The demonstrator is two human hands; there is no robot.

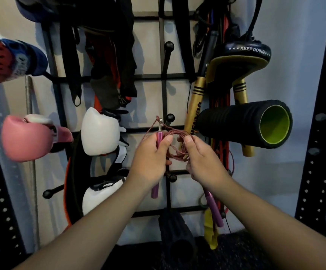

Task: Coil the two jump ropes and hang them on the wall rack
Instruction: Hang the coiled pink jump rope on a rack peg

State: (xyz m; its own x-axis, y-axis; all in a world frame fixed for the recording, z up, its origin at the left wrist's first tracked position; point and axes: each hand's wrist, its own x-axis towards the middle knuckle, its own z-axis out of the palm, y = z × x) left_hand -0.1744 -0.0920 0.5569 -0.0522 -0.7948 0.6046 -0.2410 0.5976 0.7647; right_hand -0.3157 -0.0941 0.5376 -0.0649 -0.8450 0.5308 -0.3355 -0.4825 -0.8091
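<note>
A thin reddish jump rope (177, 151) is gathered into a small coil between my two hands, close in front of the black wall rack (163, 75). My left hand (150, 160) grips the coil and one purple handle (159, 136), whose lower end sticks out below my palm. My right hand (203, 162) pinches the coil's right side. A second purple handle (213, 208) hangs below my right wrist. A black ball-tipped rack peg (170, 117) sits just above the coil, with a rope strand looped near it. I cannot make out a second jump rope.
Boxing gloves hang on the rack: pink (31, 137), white (99, 131), blue and red (8, 57). A black foam roller (245, 125) with green core juts out at right. Gold-handled paddles (195, 104), straps and red bands crowd the rack. Perforated black uprights (317, 133) flank both sides.
</note>
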